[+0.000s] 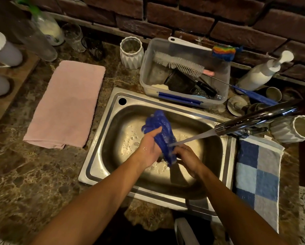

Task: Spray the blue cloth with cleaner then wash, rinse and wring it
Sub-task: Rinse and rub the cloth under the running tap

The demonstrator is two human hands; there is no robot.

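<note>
While my left hand [149, 147] and right hand [187, 156] pinch the blue cloth [163, 135] bunched between them, the faucet [254, 121] stream hitting just above my right grip could splash past the sink [102, 138].

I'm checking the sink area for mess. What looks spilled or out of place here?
Nothing spilled. Only the clear tub stands out: its front edge overhangs the sink rim. Suds sit inside the basin.

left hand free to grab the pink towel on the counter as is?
Probably not yet. The left hand is closed on the blue cloth over the sink, under running water. The path to the pink towel looks unobstructed, but it must let go first.
</note>
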